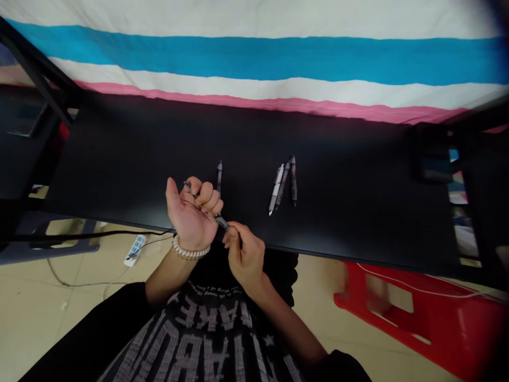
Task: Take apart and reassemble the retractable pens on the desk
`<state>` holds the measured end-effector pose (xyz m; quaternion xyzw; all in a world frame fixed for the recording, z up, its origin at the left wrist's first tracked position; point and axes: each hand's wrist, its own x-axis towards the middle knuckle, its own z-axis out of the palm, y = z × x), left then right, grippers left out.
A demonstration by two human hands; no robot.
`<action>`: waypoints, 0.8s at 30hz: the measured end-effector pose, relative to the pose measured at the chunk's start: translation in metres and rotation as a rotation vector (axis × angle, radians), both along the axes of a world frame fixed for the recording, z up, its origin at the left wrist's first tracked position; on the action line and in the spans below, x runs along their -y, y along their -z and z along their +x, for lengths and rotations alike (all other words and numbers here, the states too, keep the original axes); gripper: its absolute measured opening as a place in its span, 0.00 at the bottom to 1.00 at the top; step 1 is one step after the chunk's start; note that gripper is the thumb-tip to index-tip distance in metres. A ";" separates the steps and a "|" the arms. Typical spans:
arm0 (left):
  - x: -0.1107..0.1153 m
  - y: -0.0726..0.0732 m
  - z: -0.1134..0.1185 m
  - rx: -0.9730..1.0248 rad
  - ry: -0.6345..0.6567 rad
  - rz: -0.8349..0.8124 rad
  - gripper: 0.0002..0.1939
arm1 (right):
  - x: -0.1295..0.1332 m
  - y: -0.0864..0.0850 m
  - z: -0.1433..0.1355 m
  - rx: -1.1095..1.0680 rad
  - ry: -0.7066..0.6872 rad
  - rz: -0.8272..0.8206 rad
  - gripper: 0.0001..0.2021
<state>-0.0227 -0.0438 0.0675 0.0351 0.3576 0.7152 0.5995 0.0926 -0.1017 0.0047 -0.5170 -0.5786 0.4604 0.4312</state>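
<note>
My left hand [195, 215] is turned palm up over the front of the black table, its fingers curled round a dark grey pen [221, 222]. One thin end shows between the thumb and the index finger; the middle lies hidden under the fingers. With thumb and fingertips, my right hand [245, 255] pinches the thicker end on the right. Whether it is one whole pen or separate parts, I cannot tell. Just beyond my left fingers lies another pen [219, 178]. Farther right are a white pen [276, 190], a grey pen [283, 184] and a dark pen [294, 180], close together.
The black table [358, 212] runs across the view, with a striped cloth [254, 58] hanging behind it. A dark box-like object [433, 154] is at the right end. Below are a red plastic stool [429, 318], a white power strip [135, 250] and loose cables.
</note>
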 end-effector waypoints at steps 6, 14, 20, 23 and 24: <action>0.000 0.004 -0.001 0.063 0.104 0.025 0.26 | -0.009 -0.007 0.005 -0.133 -0.089 -0.268 0.21; -0.004 0.006 0.000 0.049 0.136 -0.022 0.18 | -0.004 -0.002 0.007 -0.183 -0.081 -0.279 0.19; -0.015 0.024 -0.009 -0.232 0.346 0.034 0.29 | -0.003 0.005 0.019 -0.100 0.014 -0.141 0.13; -0.019 0.037 -0.022 -0.640 0.219 0.034 0.28 | -0.012 0.010 0.033 0.154 0.187 -0.007 0.13; -0.021 0.042 -0.026 -0.811 0.187 0.019 0.26 | -0.017 0.013 0.039 0.265 0.214 0.045 0.13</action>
